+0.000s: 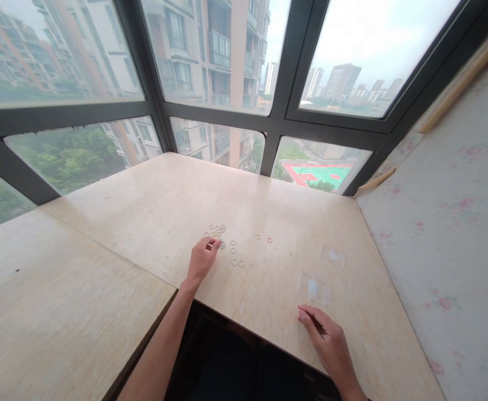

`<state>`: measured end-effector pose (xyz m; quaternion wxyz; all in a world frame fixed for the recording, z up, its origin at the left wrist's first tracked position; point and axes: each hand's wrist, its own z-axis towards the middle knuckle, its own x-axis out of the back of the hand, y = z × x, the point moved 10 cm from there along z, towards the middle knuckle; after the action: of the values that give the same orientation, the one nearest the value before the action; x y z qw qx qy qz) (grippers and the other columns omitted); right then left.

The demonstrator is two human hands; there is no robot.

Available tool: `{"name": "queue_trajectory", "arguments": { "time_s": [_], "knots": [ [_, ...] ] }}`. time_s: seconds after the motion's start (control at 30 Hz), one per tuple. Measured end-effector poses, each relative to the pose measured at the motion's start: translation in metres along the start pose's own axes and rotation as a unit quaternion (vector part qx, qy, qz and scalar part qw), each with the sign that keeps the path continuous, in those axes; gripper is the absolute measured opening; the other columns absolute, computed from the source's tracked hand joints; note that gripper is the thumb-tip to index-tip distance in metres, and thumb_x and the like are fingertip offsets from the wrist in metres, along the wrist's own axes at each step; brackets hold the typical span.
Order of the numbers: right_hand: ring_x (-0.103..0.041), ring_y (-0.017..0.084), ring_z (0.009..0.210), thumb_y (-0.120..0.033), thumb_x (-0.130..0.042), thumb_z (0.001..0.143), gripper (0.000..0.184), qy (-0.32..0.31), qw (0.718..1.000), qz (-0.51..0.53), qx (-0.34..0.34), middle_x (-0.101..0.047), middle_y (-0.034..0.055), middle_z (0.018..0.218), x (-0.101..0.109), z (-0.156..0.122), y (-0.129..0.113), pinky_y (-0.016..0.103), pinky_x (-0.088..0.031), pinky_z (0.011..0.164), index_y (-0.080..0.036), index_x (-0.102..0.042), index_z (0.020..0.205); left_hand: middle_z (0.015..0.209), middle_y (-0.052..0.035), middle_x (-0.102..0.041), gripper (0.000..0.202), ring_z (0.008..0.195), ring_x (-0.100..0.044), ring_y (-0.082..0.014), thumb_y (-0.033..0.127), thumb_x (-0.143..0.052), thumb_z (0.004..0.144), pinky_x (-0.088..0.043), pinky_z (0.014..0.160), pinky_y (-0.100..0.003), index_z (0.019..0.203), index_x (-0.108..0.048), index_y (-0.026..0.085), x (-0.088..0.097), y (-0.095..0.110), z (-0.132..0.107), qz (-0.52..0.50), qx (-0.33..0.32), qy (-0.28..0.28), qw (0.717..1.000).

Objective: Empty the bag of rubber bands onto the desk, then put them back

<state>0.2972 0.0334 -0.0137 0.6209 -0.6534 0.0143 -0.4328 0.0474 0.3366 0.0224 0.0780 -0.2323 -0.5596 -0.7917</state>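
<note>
My left hand [204,259] reaches over a cluster of small thin rings [217,228], thumb and fingers pinched at its near edge. Whether a ring is between the fingertips I cannot make out. More loose rings lie to the right of it, among them a pair of greenish ones [237,263] and a red one [269,240]. My right hand [327,340] hovers at the table's near edge, its thumb and forefinger closed together; anything in them is too small to tell. Just beyond it lies a clear plastic box [315,288], and farther back a similar clear piece [333,255].
The marbled tabletop [143,195] has a seam on the left and a cut-out near edge in front of me. Dark window frames [218,115] border its far side. A flower-patterned wall [448,245] bounds it on the right.
</note>
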Motion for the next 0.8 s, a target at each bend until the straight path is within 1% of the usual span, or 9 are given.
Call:
{"name": "queue_trajectory", "arguments": {
  "time_s": [0.1, 0.2, 0.3, 0.43, 0.5, 0.6, 0.63, 0.7, 0.8],
  "knots": [
    [-0.07, 0.023, 0.086, -0.053, -0.056, 0.087, 0.039, -0.005, 1.0, -0.003, -0.006, -0.072, 0.0097, 0.097, -0.001, 0.0, 0.002, 0.033, -0.058, 0.078, -0.02, -0.073, 0.095, 0.083, -0.0038, -0.064, 0.028, 0.07, -0.058, -0.0161, 0.044, -0.057, 0.087, -0.045, 0.064, -0.029, 0.081, -0.062, 0.017, 0.003, 0.001, -0.009, -0.008, -0.014, 0.017, 1.0],
    [-0.069, 0.023, 0.087, -0.052, -0.056, 0.087, 0.038, -0.011, 1.0, -0.003, -0.009, -0.072, 0.0091, 0.098, -0.003, 0.0, 0.003, 0.033, -0.058, 0.078, -0.02, -0.073, 0.096, 0.086, -0.0028, -0.063, 0.021, 0.067, -0.056, -0.0142, 0.038, -0.058, 0.088, -0.045, 0.064, -0.028, 0.084, -0.063, 0.018, -0.009, 0.015, -0.02, -0.002, -0.05, -0.016, 0.999],
    [-0.069, 0.022, 0.087, -0.05, -0.056, 0.088, 0.036, -0.013, 1.0, -0.003, -0.006, -0.072, 0.0086, 0.098, -0.003, -0.001, 0.001, 0.032, -0.057, 0.079, -0.02, -0.073, 0.097, 0.089, -0.0024, -0.063, 0.013, 0.069, -0.055, -0.0141, 0.03, -0.059, 0.089, -0.046, 0.068, -0.029, 0.093, -0.063, 0.019, -0.033, 0.035, -0.036, 0.017, -0.093, -0.075, 0.993],
    [-0.069, 0.022, 0.089, -0.05, -0.056, 0.088, 0.035, -0.01, 1.0, -0.009, -0.006, -0.072, 0.0085, 0.098, -0.002, -0.001, -0.001, 0.032, -0.057, 0.079, -0.02, -0.073, 0.096, 0.103, -0.0049, -0.062, 0.021, 0.082, -0.058, -0.0171, 0.025, -0.062, 0.088, -0.049, 0.079, -0.033, 0.109, -0.062, 0.02, -0.072, 0.059, -0.055, 0.053, -0.149, -0.144, 0.977],
    [-0.069, 0.022, 0.088, -0.05, -0.056, 0.088, 0.036, -0.009, 1.0, -0.01, -0.009, -0.072, 0.0085, 0.098, -0.001, -0.001, -0.001, 0.032, -0.057, 0.079, -0.02, -0.073, 0.096, 0.111, -0.0073, -0.061, 0.027, 0.097, -0.057, -0.0214, 0.023, -0.063, 0.088, -0.048, 0.088, -0.038, 0.114, -0.061, 0.019, -0.088, 0.072, -0.058, 0.085, -0.184, -0.154, 0.967],
    [-0.069, 0.022, 0.088, -0.051, -0.056, 0.088, 0.036, -0.009, 1.0, -0.01, -0.01, -0.072, 0.0083, 0.098, -0.001, -0.001, -0.002, 0.031, -0.057, 0.078, -0.02, -0.073, 0.096, 0.118, -0.0109, -0.06, 0.033, 0.113, -0.052, -0.0267, 0.018, -0.065, 0.085, -0.044, 0.098, -0.044, 0.117, -0.059, 0.014, -0.105, 0.084, -0.05, 0.139, -0.221, -0.152, 0.953],
    [-0.069, 0.022, 0.088, -0.051, -0.056, 0.088, 0.036, -0.008, 1.0, -0.01, -0.009, -0.072, 0.0083, 0.097, -0.001, -0.001, -0.002, 0.031, -0.057, 0.078, -0.02, -0.073, 0.095, 0.121, -0.0124, -0.059, 0.035, 0.115, -0.051, -0.0278, 0.017, -0.066, 0.084, -0.043, 0.099, -0.045, 0.118, -0.059, 0.013, -0.107, 0.085, -0.045, 0.154, -0.223, -0.149, 0.951],
    [-0.069, 0.022, 0.088, -0.05, -0.056, 0.088, 0.036, -0.009, 1.0, -0.009, -0.008, -0.072, 0.0087, 0.098, -0.001, -0.001, -0.003, 0.031, -0.058, 0.078, -0.02, -0.073, 0.095, 0.126, -0.0152, -0.057, 0.042, 0.119, -0.049, -0.0295, 0.017, -0.069, 0.081, -0.042, 0.101, -0.046, 0.121, -0.057, 0.012, -0.102, 0.082, -0.035, 0.169, -0.209, -0.132, 0.954],
    [-0.069, 0.023, 0.088, -0.05, -0.055, 0.088, 0.037, -0.012, 1.0, -0.002, -0.01, -0.072, 0.0097, 0.098, -0.003, 0.0, -0.003, 0.032, -0.058, 0.078, -0.019, -0.073, 0.096, 0.123, -0.0149, -0.057, 0.05, 0.118, -0.05, -0.0299, 0.023, -0.073, 0.078, -0.041, 0.103, -0.047, 0.123, -0.055, 0.013, -0.075, 0.066, -0.028, 0.151, -0.174, -0.097, 0.968]
  ]
}}
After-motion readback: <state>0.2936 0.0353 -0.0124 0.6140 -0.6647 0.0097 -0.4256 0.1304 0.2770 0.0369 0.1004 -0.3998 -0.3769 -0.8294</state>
